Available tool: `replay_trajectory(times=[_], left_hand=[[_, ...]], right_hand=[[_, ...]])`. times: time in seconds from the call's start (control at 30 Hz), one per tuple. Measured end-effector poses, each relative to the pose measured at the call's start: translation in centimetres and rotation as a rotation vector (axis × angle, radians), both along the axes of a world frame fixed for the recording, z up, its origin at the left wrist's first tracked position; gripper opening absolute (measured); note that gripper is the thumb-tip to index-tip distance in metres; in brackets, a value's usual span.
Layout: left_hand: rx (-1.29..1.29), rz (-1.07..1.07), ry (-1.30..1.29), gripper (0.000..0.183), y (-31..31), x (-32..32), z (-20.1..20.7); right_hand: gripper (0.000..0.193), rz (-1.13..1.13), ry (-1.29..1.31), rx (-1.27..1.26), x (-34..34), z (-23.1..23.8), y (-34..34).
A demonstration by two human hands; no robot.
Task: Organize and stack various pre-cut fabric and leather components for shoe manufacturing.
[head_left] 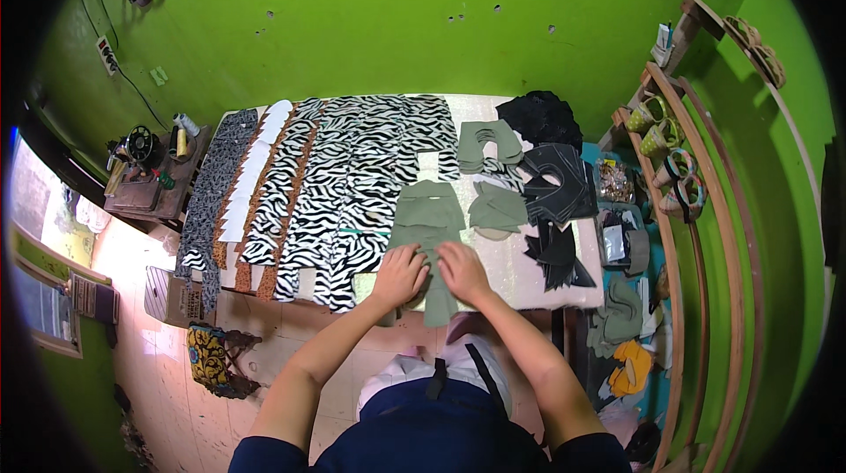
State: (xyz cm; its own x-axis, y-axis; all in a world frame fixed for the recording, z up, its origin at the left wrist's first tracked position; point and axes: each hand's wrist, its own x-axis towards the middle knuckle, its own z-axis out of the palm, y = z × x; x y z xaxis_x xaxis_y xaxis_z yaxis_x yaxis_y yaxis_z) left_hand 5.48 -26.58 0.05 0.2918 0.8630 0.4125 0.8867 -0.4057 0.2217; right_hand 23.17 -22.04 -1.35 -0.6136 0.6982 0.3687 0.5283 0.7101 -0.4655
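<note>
Both my hands are at the near edge of the table, on a strip of overlapping olive green fabric pieces [428,212]. My left hand [402,274] has its fingers bent and closed on the left side of a green piece. Close beside it, my right hand [460,270] holds that piece's right side with curled fingers; the fingertips are partly hidden. The green strip's lower end hangs past the table edge. Zebra-print pieces [330,182] lie in long overlapping rows to the left. Right of the strip are more green cut pieces [496,207] and curved green pieces [489,145].
Black cut pieces [555,178] cover the table's right end. White pieces [256,175] and grey patterned pieces [216,187] lie far left. A sewing machine [141,151] stands beyond them. On the right are a wooden rack [665,244] with sandals and a plastic box [624,240]. A patterned stool [211,357] stands lower left.
</note>
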Motion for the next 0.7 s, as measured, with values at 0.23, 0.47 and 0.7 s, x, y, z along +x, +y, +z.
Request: replay_trajectory(times=[0.23,0.47,0.7], left_hand=[[-0.389,-0.064,-0.093,0.041,9.3,7.5,-0.3],[-0.353,0.084,-0.001,0.094,14.4,11.1,-1.3],[-0.522,0.073,-0.059,0.1,15.4,11.2,-1.3]], right_hand=[[0.056,-0.283,-0.077,-0.241,8.9,1.4,13.4],[0.099,0.008,-0.458,-0.171,10.6,0.8,16.3],[0.101,-0.022,-0.489,-0.281,9.7,0.5,17.6]])
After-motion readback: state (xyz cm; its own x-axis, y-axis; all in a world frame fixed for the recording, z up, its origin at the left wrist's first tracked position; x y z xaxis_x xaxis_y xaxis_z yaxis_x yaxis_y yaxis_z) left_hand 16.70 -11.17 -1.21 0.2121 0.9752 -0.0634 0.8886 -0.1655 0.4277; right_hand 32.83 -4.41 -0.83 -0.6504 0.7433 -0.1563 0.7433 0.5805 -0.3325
